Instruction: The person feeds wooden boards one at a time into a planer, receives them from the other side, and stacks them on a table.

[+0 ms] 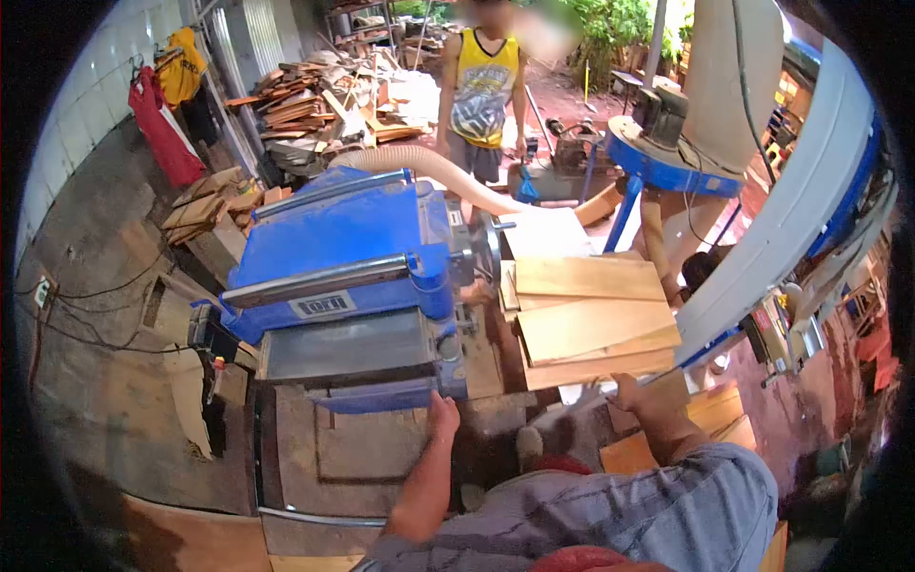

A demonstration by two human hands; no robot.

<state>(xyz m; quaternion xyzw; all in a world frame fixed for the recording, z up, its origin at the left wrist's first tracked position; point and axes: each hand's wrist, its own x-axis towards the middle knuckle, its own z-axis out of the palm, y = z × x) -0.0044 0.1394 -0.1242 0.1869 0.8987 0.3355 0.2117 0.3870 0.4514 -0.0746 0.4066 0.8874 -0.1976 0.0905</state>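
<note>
My left hand is beside the front of a blue thickness planer, just below the corner of its metal bed. It looks loosely open, with nothing visible in it. To the right, my right hand is at the near edge of a stack of flat wooden boards. Its fingers are apart and reach toward the lowest board's edge. The boards lie slightly fanned on a pale surface beside the planer's handwheel.
A person in a yellow jersey stands behind the planer. A ribbed hose runs toward a blue dust collector. A pale post rises at right. More boards lie low beside me; scrap wood is piled behind.
</note>
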